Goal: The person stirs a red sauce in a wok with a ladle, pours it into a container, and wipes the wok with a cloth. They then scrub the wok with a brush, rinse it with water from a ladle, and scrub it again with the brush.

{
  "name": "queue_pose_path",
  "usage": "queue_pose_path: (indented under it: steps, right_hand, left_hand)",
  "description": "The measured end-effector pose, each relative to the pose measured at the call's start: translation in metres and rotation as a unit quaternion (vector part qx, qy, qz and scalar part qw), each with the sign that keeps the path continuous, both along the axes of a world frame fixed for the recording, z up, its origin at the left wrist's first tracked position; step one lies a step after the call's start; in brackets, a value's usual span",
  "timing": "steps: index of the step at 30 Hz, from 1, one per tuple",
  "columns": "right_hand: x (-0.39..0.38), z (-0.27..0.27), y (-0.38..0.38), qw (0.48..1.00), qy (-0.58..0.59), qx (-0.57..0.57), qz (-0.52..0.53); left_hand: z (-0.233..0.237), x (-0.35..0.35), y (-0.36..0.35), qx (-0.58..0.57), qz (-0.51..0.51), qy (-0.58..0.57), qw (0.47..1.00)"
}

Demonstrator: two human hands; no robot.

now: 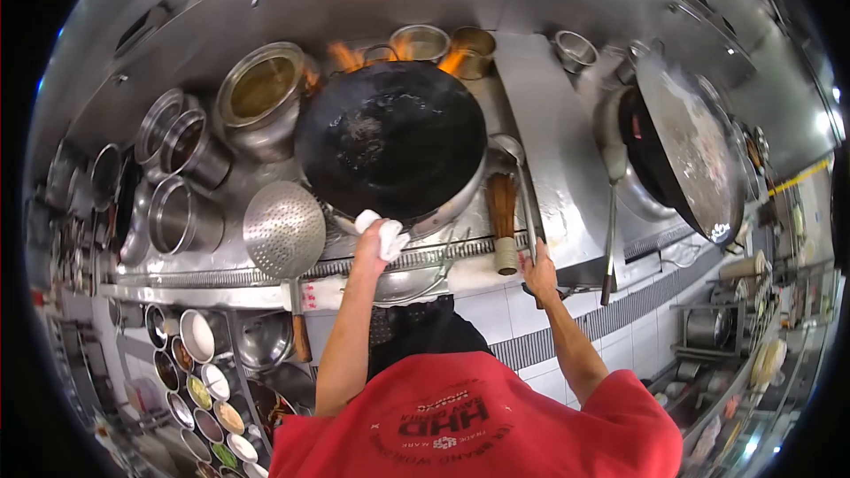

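Observation:
My left hand (368, 252) is closed on a folded white cloth (390, 241) at the near rim of a big black wok (407, 155). The wok sits over a burner, with a little dark, shiny liquid showing in it. To its right, my right hand (541, 276) is wrapped round the handle of a ladle (528, 190), whose bowl lies by the wok's right edge. Between the wok and that hand rests a bamboo wok brush (502, 217). A perforated skimmer (284, 228) with a wooden handle lies left of my left hand.
Orange flames (347, 57) rise behind the wok. Metal pots, one a large pot of brownish liquid (259, 88), stand at left. A second, tilted wok (695, 150) and another ladle (613, 212) are at right. Several ingredient bowls (197, 336) sit lower left.

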State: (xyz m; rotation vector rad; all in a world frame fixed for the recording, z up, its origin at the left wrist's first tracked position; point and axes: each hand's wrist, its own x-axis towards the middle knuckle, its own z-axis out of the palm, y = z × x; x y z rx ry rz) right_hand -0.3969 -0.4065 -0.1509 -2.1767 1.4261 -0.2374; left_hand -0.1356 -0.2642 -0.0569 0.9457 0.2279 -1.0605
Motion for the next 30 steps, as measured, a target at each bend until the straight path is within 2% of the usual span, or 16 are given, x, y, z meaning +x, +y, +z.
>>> queue_pose_path:
  steps: [2,8,10,11,13,14,16,18,19,21,23,24,25,27,28,30]
  right_hand:
    - [0.011,-0.002,0.002,0.995,0.017,-0.097,-0.006]
    - [0.067,0.005,0.020,0.987,0.159,0.026,0.023]
    - [0.068,-0.010,0.016,0.979,-0.182,0.094,-0.023]
    - [0.065,0.003,0.020,0.872,-0.338,0.315,-0.161]
    - [0.046,0.028,0.035,0.745,-0.476,0.416,-0.214]
    - [0.037,0.044,0.040,0.729,-0.509,0.417,-0.189]
    - [0.032,0.077,0.023,0.813,-0.431,0.386,-0.060]
    - [0.062,0.112,-0.011,0.937,-0.234,0.168,0.197]
    - [0.089,0.122,-0.021,0.937,-0.232,0.165,0.202]
    - [0.145,0.133,-0.031,0.929,0.052,0.130,0.344]
    - [0.206,0.063,-0.030,0.853,0.116,0.041,0.506]
    - [0.239,0.063,-0.012,0.893,0.053,0.066,0.442]
    - [0.280,0.057,-0.008,0.847,0.045,-0.080,0.524]
    - [0.340,0.068,0.012,0.961,-0.021,0.096,0.260]
    - [0.331,0.042,0.032,0.941,-0.196,-0.005,0.274]
    - [0.309,0.024,0.052,0.946,-0.136,0.068,0.285]
  left_hand:
    - [0.002,0.002,0.000,0.032,0.003,0.006,0.999]
    - [-0.010,0.010,0.021,0.060,-0.065,0.108,0.990]
    - [-0.008,0.012,0.018,0.032,-0.080,0.118,0.989]
    - [-0.005,0.013,0.014,0.043,-0.062,0.114,0.991]
    - [-0.001,0.013,0.007,0.073,-0.009,0.109,0.991]
    - [-0.003,0.012,0.006,0.072,0.009,0.099,0.992]
    - [-0.011,0.014,0.007,0.070,0.016,0.065,0.995]
    - [-0.014,0.013,0.008,0.086,0.043,0.087,0.992]
    - [-0.017,0.015,0.010,0.063,0.037,0.073,0.995]
    - [-0.023,0.014,0.009,0.046,0.080,0.054,0.994]
    - [-0.025,0.015,0.012,0.048,0.085,0.031,0.995]
    - [-0.025,0.015,0.012,0.048,0.107,0.014,0.993]
    - [-0.032,0.016,0.009,0.065,0.130,0.027,0.989]
    - [-0.034,0.015,0.013,0.061,0.131,0.019,0.989]
    - [-0.038,0.023,0.014,0.081,0.130,0.001,0.988]
    - [-0.039,0.014,0.017,0.071,0.129,0.010,0.989]
